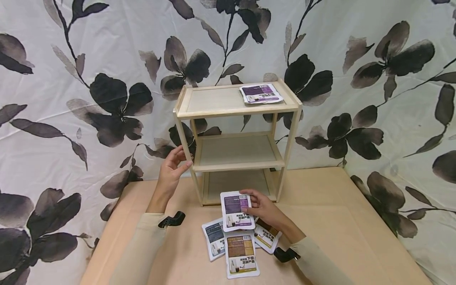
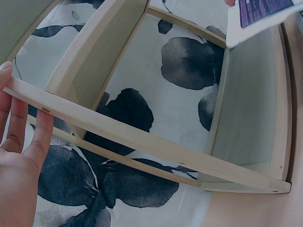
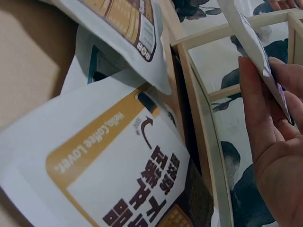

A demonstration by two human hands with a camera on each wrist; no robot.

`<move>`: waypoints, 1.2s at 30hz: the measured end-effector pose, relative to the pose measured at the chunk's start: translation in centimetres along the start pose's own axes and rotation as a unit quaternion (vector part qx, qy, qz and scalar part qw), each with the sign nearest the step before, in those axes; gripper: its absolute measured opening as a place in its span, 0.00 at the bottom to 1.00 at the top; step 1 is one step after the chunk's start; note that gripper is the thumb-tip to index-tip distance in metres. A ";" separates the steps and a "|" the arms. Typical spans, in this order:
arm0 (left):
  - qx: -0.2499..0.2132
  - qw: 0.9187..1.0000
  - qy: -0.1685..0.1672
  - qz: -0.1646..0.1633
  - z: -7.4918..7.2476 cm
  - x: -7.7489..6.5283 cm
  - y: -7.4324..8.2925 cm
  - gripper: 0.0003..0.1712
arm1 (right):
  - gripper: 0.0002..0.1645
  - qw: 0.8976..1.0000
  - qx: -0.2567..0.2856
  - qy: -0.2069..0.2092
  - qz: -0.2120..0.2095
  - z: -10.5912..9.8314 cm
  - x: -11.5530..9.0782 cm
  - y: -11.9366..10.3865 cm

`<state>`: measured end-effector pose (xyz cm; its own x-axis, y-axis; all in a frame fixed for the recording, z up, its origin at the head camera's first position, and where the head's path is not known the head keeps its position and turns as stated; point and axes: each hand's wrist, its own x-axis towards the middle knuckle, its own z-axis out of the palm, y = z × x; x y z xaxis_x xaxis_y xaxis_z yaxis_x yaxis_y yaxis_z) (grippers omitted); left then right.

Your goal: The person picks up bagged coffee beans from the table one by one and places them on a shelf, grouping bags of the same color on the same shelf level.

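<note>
My left hand (image 1: 169, 174) holds the left front post of a three-tier wooden shelf (image 1: 238, 113), thumb on one side and fingers behind it. In the left wrist view these fingers (image 2: 40, 135) pass behind the post. My right hand (image 1: 267, 211) pinches a white and purple coffee packet (image 1: 231, 215) by its right edge, thumb on the front. The right wrist view shows this packet (image 3: 253, 42) edge-on, between thumb and fingers. Beneath it lie a brown packet (image 1: 242, 253), a dark blue packet (image 1: 213, 239) and a brown-and-yellow packet (image 1: 267, 236), overlapping.
Another purple packet (image 1: 261, 94) lies flat on the top tier, toward its right end. The middle tier (image 1: 238, 150) and bottom tier (image 1: 235, 186) show bare boards. A floral cloth (image 1: 392, 118) hangs behind the tan table (image 1: 338, 221).
</note>
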<state>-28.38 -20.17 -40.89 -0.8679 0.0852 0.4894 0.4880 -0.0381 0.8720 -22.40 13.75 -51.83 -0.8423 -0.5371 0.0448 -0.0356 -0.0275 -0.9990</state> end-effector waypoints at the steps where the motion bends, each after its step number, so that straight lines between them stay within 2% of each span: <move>1: 0.000 1.000 0.000 -0.001 0.0 0.0 0.0 0.31 | 0.37 1.000 -0.004 -0.002 0.000 0.0 -0.1 0.0; 8: -0.002 1.000 0.000 -0.005 -0.1 0.0 -0.1 0.31 | 0.32 0.999 -0.038 -0.017 0.024 -0.1 -0.8 -0.5; 16: -0.005 1.000 0.002 -0.004 0.0 -0.1 0.0 0.32 | 0.43 0.998 -0.018 -0.036 0.047 -0.1 -1.5 -1.9; 26: -0.011 1.000 0.001 -0.002 -0.2 -0.1 -0.2 0.32 | 0.48 0.998 0.006 -0.053 0.034 -0.4 -1.9 -2.9; 36: -0.007 1.000 -0.006 0.006 -0.2 0.0 -0.4 0.32 | 0.49 0.998 0.024 -0.045 0.032 -0.4 -2.3 -4.3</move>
<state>-28.63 -20.35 -41.21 -0.8606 0.0963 0.5001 0.4974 -0.0525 0.8660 -20.55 15.47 -47.66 -0.7906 -0.6121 -0.0170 0.0439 -0.0290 -0.9986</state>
